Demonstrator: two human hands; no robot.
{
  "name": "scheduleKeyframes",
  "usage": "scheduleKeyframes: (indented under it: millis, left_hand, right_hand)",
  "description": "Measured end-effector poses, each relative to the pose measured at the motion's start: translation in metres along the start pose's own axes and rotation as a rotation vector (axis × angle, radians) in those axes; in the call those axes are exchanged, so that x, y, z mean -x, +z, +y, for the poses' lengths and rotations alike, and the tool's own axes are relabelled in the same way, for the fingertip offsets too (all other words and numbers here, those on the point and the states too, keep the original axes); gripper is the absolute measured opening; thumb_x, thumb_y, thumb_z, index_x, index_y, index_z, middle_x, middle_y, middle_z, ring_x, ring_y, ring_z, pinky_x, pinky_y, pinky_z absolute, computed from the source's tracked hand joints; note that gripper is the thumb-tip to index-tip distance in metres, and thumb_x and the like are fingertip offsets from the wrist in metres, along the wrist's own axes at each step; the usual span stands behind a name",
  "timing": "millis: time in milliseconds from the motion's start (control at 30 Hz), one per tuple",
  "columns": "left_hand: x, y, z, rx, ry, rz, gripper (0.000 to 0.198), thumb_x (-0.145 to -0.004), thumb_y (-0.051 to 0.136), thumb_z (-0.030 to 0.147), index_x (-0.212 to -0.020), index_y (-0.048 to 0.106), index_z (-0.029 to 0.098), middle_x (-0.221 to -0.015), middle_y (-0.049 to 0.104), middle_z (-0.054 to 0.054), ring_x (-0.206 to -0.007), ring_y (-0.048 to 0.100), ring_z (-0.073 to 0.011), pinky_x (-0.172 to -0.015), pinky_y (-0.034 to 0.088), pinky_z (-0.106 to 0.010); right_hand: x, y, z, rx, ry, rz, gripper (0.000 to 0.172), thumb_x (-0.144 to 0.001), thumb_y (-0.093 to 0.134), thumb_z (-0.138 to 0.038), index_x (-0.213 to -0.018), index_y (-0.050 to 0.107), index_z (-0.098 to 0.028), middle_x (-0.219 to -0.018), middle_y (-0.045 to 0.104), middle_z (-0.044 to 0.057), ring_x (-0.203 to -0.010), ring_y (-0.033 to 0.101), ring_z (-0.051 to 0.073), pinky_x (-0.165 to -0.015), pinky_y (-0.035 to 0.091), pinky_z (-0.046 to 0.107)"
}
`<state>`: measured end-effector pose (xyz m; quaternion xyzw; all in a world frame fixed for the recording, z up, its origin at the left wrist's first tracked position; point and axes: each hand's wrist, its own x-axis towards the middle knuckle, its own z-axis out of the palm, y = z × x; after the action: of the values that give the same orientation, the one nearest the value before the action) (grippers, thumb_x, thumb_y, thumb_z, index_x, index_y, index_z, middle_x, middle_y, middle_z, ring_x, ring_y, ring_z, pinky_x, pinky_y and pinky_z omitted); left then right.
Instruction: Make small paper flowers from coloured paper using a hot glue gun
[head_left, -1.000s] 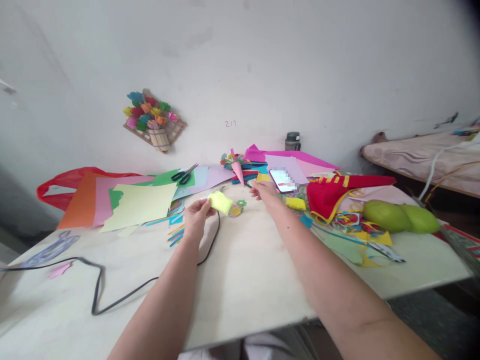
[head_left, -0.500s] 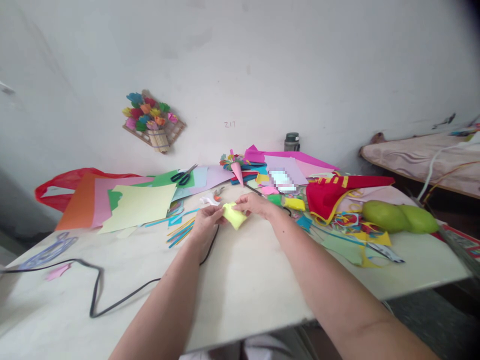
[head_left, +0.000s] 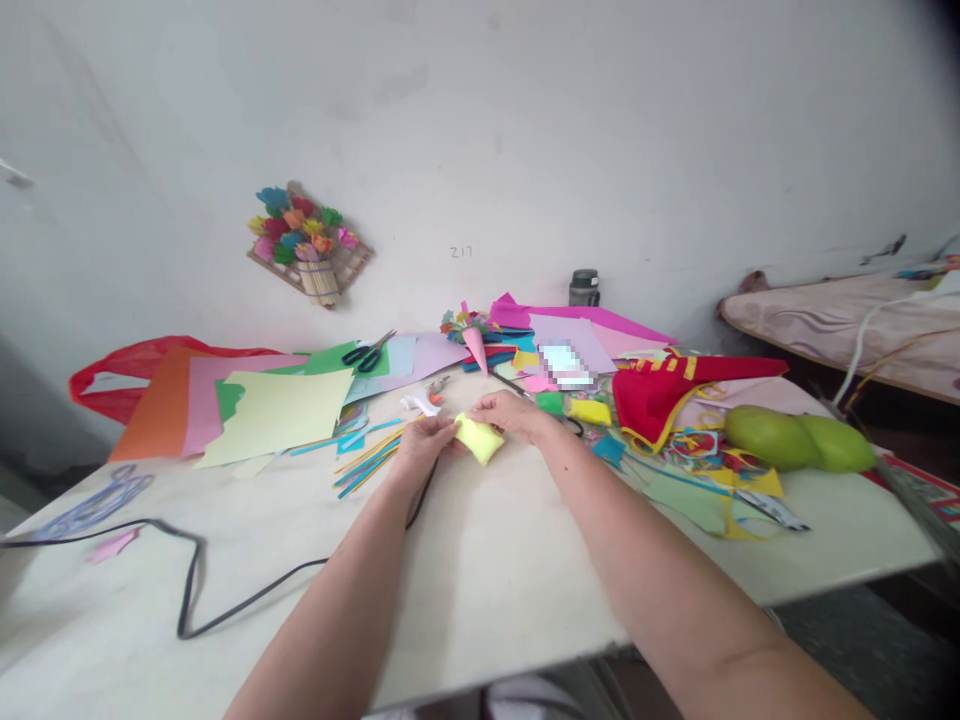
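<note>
A small pillow-shaped yellow pouch (head_left: pixel 480 440), puffed up and wrinkled, is held above the table between both hands. My left hand (head_left: pixel 426 440) pinches its left corner between thumb and fingers. At its upper edge, my right hand (head_left: pixel 501 412) has the fingertips closed on it. Just beyond the hands lie a crumpled white piece (head_left: pixel 420 403) and pliers (head_left: pixel 436 386) with orange on the handles. Thin blue and yellow paper strips (head_left: pixel 367 465) lie left of my left hand. Similar green (head_left: pixel 550 402) and yellow (head_left: pixel 589 411) pouches rest to the right of my right hand.
Coloured paper sheets (head_left: pixel 277 415) and dark scissors (head_left: pixel 367 353) lie at the back left. A black cable (head_left: pixel 247 605) crosses the table (head_left: pixel 480 600). To the right are a red cloth (head_left: pixel 652 400), paper scraps (head_left: pixel 697 495) and green fruits (head_left: pixel 772 437). A bottle (head_left: pixel 583 287) stands by the wall.
Both hands stay on the yellow pouch. It has shifted slightly right and towards me, and it has turned a little. My left hand has moved slightly right with it.
</note>
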<state>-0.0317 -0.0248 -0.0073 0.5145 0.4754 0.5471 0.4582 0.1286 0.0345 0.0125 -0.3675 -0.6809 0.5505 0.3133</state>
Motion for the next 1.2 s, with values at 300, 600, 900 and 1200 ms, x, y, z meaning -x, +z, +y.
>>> scheduleKeyframes:
  millis: [300,600,900,1200]
  left_hand:
    - [0.0,-0.001,-0.001,0.053,-0.003,-0.015,0.029,-0.054,0.073,0.034,-0.067,0.062,0.01,-0.057,0.062,-0.002,-0.052,0.057,-0.0122,-0.059,0.049,-0.028]
    - [-0.002,-0.003,-0.003,0.003,0.029,-0.002,0.027,-0.054,0.072,0.033,-0.066,0.061,0.011,-0.055,0.061,-0.001,-0.05,0.055,-0.0114,-0.057,0.048,-0.028]
    - [-0.003,-0.003,-0.004,-0.014,0.042,-0.003,0.028,-0.054,0.072,0.034,-0.065,0.061,0.011,-0.055,0.06,-0.001,-0.051,0.055,-0.0117,-0.057,0.049,-0.028]
    - [-0.002,-0.002,-0.004,-0.037,-0.004,-0.043,0.03,-0.056,0.071,0.037,-0.068,0.064,0.011,-0.056,0.063,-0.003,-0.052,0.057,-0.0122,-0.059,0.049,-0.028]
  right_hand:
    - [-0.004,-0.002,0.004,-0.043,0.011,0.057,0.019,-0.058,0.07,-0.025,-0.067,0.06,-0.012,-0.055,0.056,-0.002,-0.046,0.044,0.006,-0.044,0.031,0.019]
    - [-0.002,0.005,0.001,-0.114,0.077,0.094,0.016,-0.056,0.071,-0.015,-0.068,0.062,-0.012,-0.057,0.059,-0.001,-0.049,0.049,0.007,-0.046,0.035,0.019]
    - [0.001,0.008,-0.005,-0.114,0.082,0.13,0.011,-0.057,0.068,-0.008,-0.067,0.062,-0.01,-0.055,0.059,-0.001,-0.049,0.05,0.008,-0.048,0.037,0.02]
    - [0.005,-0.009,-0.008,-0.079,0.15,-0.006,0.009,-0.062,0.067,-0.018,-0.063,0.061,-0.011,-0.056,0.058,0.001,-0.05,0.051,0.009,-0.05,0.041,0.022]
